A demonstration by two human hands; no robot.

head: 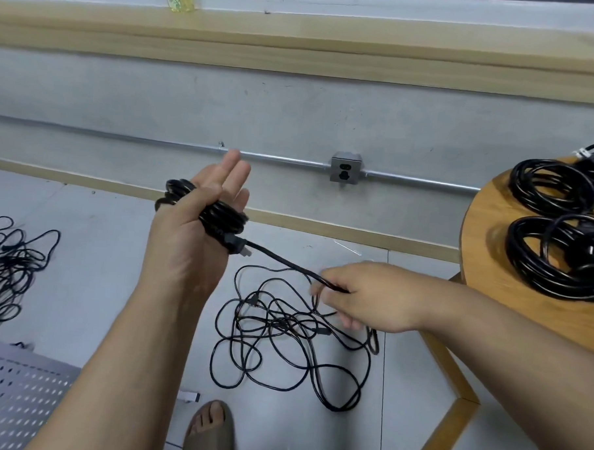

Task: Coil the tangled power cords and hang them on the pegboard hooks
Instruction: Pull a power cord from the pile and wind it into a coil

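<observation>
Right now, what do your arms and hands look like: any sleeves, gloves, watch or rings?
Both are bare. The left hand and right hand wear no gloves; the left forearm and right forearm show no sleeve, watch or band up to the frame edge. No ring shows on the left hand; the right fingers are too blurred to tell.

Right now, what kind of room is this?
Probably a workshop or utility room: bare grey concrete wall carrying silver metal conduit and a grey metal outlet box, a perforated grey metal pegboard, coiled black power cords on a round wooden table.
</observation>
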